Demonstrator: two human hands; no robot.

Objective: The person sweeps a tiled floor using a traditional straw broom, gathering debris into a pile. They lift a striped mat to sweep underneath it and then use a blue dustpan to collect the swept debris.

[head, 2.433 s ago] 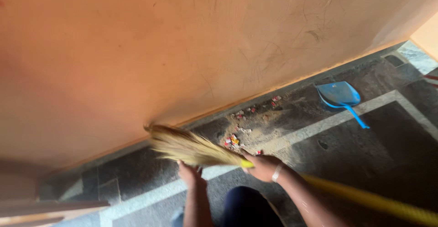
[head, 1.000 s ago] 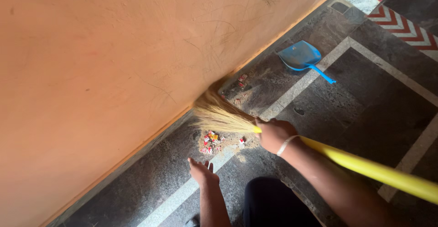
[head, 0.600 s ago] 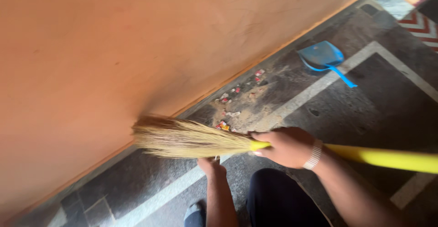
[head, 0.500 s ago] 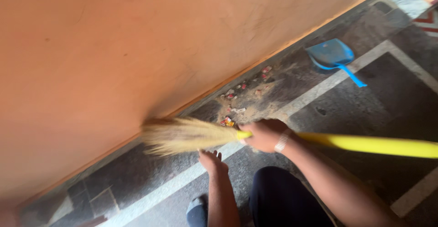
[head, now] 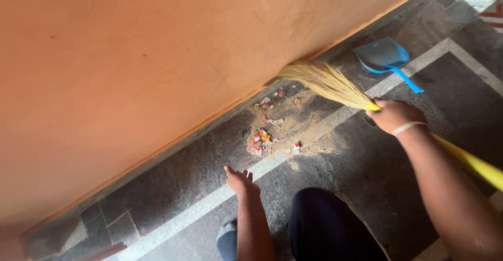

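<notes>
While the right hand (head: 394,115) wraps the grass broom (head: 335,85) at the neck of its yellow handle, the left hand (head: 241,180) hangs loose over the floor.

Right grip pressed tight around the handle just behind the bristles; bristle tips touch the base of the orange wall (head: 157,56), near the blue dustpan (head: 385,56). Handle runs off frame at right, its end cut off. Left fingers slightly spread, holding nothing; can't tell if they touch the stone floor (head: 173,182). Litter pile (head: 270,130) of small red and white scraps and dust lies between the hands, beside the wall; scraps too small to identify. Dark trouser leg and shoe partly cut off at the bottom edge.
</notes>
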